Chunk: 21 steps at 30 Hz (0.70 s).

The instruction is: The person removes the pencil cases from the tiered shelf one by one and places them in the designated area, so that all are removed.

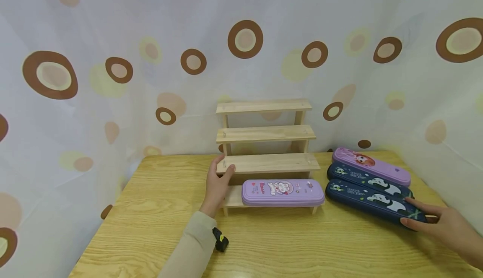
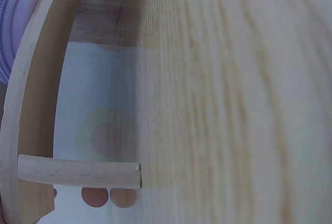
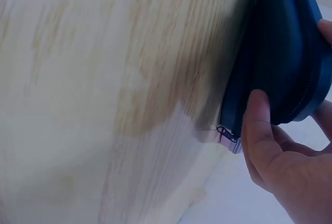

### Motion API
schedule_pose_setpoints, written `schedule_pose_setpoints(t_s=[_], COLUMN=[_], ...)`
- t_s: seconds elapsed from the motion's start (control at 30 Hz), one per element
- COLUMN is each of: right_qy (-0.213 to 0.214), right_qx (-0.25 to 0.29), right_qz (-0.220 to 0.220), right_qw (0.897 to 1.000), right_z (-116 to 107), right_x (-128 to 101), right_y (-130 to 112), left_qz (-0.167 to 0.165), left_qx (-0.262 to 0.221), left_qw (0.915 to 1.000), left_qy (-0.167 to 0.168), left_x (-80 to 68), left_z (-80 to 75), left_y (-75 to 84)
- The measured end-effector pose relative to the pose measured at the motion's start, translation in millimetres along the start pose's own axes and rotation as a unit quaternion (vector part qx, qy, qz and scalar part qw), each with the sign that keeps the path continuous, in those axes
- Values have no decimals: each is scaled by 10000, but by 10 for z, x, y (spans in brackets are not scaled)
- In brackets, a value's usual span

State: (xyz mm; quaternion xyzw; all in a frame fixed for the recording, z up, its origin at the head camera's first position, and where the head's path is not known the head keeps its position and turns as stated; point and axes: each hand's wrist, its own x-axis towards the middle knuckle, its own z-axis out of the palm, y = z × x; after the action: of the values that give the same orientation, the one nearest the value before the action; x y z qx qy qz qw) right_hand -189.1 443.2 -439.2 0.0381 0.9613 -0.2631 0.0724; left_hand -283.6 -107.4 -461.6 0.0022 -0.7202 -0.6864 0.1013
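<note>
A stepped wooden rack (image 1: 264, 163) stands at the back of the table. My left hand (image 1: 218, 185) holds the left end of its second board from the bottom, thumb on top. On the lowest board lies a purple pencil case (image 1: 283, 192) with a cartoon figure. At the right, my right hand (image 1: 439, 223) grips the near end of a dark blue panda pencil case (image 1: 373, 200). In the right wrist view, thumb and fingers pinch this zipped dark case (image 3: 285, 53). Behind it lie a second dark panda case (image 1: 354, 174) and a purple case (image 1: 377, 167).
The wooden table (image 1: 294, 244) carries everything. A spotted curtain (image 1: 211, 89) hangs behind and at both sides. A black strap device (image 1: 220, 240) with a yellow mark sits at my left wrist. The rack's upper boards (image 1: 264, 107) bear nothing.
</note>
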Motion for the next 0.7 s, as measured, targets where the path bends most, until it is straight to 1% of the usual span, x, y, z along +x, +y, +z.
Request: schedule_pose_setpoints(t_s=[0.13,0.27,0.5,0.7], right_qy=[-97,-135,-247,-342], right_qx=[-124,-85,-289,-35], right_qz=[55,12,-43,-136], right_qw=[9999,9999,9993,9993], right_z=[-3,8,41,61], right_x=[0,-8,22,30], right_y=[1,17,36,41], left_qz=[19,36,14,-24], left_qx=[77,107,75,60], left_qw=[10000,9999,9999,9999], left_qy=[50,55,69,78], left_x=[11,7,8,11], left_z=[3,6,9,6], left_y=[-28,-23,-19,-17])
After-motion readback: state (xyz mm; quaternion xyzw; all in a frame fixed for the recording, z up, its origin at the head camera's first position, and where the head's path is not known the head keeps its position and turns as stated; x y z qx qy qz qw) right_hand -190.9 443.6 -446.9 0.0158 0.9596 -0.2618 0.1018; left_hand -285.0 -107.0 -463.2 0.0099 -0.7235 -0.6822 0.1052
